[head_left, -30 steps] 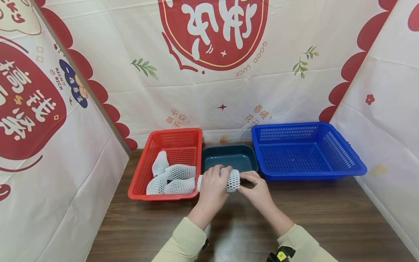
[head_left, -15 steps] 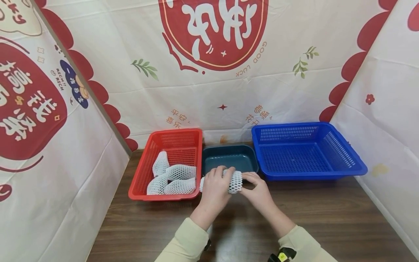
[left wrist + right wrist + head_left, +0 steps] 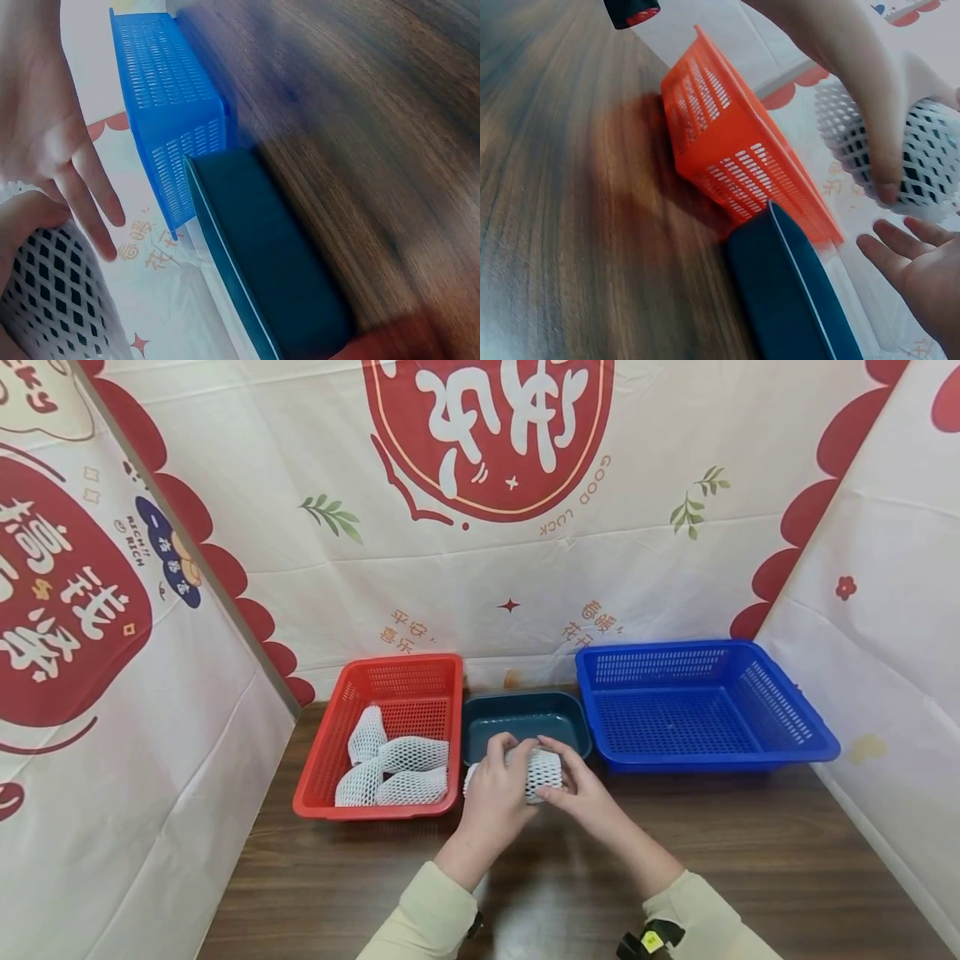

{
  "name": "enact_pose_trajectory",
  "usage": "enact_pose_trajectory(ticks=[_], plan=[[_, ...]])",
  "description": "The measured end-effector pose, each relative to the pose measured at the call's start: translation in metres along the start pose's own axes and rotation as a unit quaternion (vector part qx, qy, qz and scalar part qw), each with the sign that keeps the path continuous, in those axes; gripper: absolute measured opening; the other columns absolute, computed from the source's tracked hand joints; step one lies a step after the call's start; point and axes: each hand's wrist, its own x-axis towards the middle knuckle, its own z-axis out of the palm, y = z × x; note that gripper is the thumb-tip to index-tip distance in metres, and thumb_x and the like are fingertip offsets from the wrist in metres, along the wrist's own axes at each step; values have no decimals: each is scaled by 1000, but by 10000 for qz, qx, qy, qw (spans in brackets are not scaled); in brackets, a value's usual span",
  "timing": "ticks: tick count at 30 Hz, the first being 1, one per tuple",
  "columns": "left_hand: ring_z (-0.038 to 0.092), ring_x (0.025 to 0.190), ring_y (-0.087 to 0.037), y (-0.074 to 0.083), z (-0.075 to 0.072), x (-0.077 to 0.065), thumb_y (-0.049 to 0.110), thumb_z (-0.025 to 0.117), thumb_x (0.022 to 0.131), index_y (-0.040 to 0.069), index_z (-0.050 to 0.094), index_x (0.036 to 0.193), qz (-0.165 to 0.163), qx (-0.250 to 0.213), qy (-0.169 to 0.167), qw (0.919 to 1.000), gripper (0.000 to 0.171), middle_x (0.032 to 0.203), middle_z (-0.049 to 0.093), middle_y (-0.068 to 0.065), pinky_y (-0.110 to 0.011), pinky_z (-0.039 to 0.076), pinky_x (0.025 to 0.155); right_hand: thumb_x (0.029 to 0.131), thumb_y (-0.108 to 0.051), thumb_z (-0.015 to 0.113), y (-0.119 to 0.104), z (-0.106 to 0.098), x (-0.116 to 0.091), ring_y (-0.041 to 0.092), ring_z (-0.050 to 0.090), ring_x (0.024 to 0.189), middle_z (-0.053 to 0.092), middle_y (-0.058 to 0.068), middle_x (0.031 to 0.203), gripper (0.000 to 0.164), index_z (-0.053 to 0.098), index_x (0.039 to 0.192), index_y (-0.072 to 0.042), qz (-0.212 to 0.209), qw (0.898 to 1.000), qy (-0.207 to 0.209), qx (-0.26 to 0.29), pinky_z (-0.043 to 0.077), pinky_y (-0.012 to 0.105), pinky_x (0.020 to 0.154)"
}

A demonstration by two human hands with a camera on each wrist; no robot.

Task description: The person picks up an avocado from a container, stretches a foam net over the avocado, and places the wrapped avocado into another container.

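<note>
In the head view a white foam fruit net point(image 3: 544, 775) is between my hands, just in front of the dark green tray point(image 3: 480, 727). My left hand point(image 3: 495, 793) grips it from above, its thumb lying along the mesh in the right wrist view. At the net's right end is my right hand point(image 3: 588, 797), thumb and forefinger at the mesh edge; its other fingers point(image 3: 88, 202) extend straight past it in the left wrist view. Something dark shows through the holes of the net point(image 3: 930, 154), but its kind is hidden.
A red basket point(image 3: 318, 777) on the left contains several white foam nets point(image 3: 412, 787). On the right stands a blue basket point(image 3: 667, 760). All rest on a dark wooden table point(image 3: 360, 881), with printed cloth point(image 3: 480, 568) behind and at both sides.
The net and my left hand have shifted slightly right. My right hand's fingers have risen and moved left, over the net's right end. Baskets and tray are unmoved.
</note>
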Motion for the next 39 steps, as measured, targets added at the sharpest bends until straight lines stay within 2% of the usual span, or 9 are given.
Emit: enact_pose_trajectory(ticks=[5, 9, 13, 20, 26, 28, 33, 35, 39], plan=[[51, 114, -26, 2, -1, -1, 31, 87, 71, 16, 40, 138, 96, -167, 105, 9998, 84, 138, 36, -12, -39, 49, 94, 90, -8, 69, 1, 4, 0, 28, 55, 110, 47, 24, 132, 61, 40, 143, -5, 226, 9983, 356, -403, 53, 28, 81], [44, 123, -26, -2, -1, -1, 36, 86, 72, 17, 40, 139, 100, -252, -138, 9995, 83, 143, 35, -11, -43, 43, 101, 87, -12, 74, 1, 4, 0, 34, 54, 111, 50, 20, 130, 60, 45, 140, -9, 163, 9960, 616, -624, 53, 29, 81], [42, 127, -26, -9, -1, 0, 41, 86, 71, 18, 44, 140, -313, -607, -449, 9967, 84, 146, 35, -8, -45, 42, 102, 83, -16, 79, 4, 1, 0, 31, 53, 112, 50, 15, 132, 64, 48, 139, -13, 128, 9918, 929, -865, 53, 28, 82], [45, 123, -23, -16, -2, -2, 38, 81, 80, 13, 45, 138, -913, -1366, -386, 9857, 72, 137, 42, -7, -39, 44, 100, 78, -5, 82, 5, -4, 2, 28, 48, 120, 44, 12, 136, 67, 48, 135, -7, -413, 9841, 1386, -1029, 46, 17, 89], [59, 104, -18, -17, 0, -3, 31, 65, 94, 10, 58, 125, -1827, -2091, -474, 9595, 38, 117, 60, -2, -35, 51, 89, 70, 8, 83, 5, -1, 3, 29, 42, 124, 39, 12, 136, 66, 47, 124, -4, -972, 9715, 1750, -1271, 41, 13, 93], [61, 98, -15, -17, 1, -3, 33, 54, 100, 10, 63, 121, -1890, -2211, -631, 9547, 32, 109, 65, -1, -36, 52, 88, 67, 9, 85, 5, 1, 4, 29, 41, 123, 39, 12, 134, 66, 47, 119, -4, -1099, 9658, 1851, -1446, 41, 13, 92], [63, 91, -9, -17, 2, -4, 41, 36, 105, 11, 59, 134, -1747, -2564, -1008, 9453, 47, 111, 68, 0, -37, 51, 88, 63, 7, 88, 6, 6, 4, 28, 41, 122, 38, 12, 132, 67, 46, 114, -6, -1258, 9524, 2004, -1922, 40, 12, 91], [63, 96, -9, -16, 2, -4, 45, 36, 104, 12, 53, 140, -1858, -2835, -1010, 9354, 52, 119, 66, -1, -39, 49, 92, 63, 8, 87, 7, 7, 4, 29, 39, 124, 36, 12, 135, 66, 47, 114, -5, -1318, 9540, 1884, -1924, 39, 13, 94], [58, 115, -14, -16, -1, -2, 52, 41, 101, 13, 43, 147, -2267, -3528, -838, 9040, 60, 134, 58, -2, -42, 45, 99, 64, 12, 85, 4, 12, 1, 35, 37, 130, 30, 16, 143, 64, 48, 115, -3, -1463, 9647, 1399, -1687, 37, 17, 100]])
